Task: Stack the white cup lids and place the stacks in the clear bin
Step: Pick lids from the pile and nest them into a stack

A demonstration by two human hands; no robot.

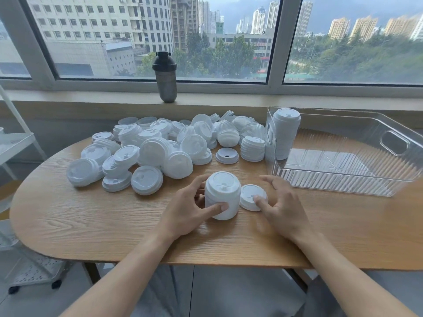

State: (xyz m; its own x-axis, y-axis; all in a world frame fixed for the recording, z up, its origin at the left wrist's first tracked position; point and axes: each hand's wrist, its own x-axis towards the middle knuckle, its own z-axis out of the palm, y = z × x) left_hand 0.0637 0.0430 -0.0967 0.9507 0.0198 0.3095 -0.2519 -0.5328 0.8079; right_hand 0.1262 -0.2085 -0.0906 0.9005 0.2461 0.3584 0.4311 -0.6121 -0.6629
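A short stack of white lids stands upright on the table near the front edge, between the two hands. The left hand wraps it from the left: the thumb presses the near side low down, and the other fingers curl round the far left side, so the stack is gripped. Just right of it, touching or nearly touching its base, a single lid lies flat on the table. The right hand hovers over that lid with fingers spread and loosely bent; one fingertip rests on the lid's near right rim, but nothing is grasped. This hand is slightly blurred. Both forearms come in from the bottom edge, angled inward toward the middle of the table.

Behind them a loose pile of lids spreads across the far half of the table, some nested in short stacks, some tipped on edge. To the right sits the clear bin, with one tall stack of lids standing upright in its far left corner. A dark shaker bottle stands on the window sill
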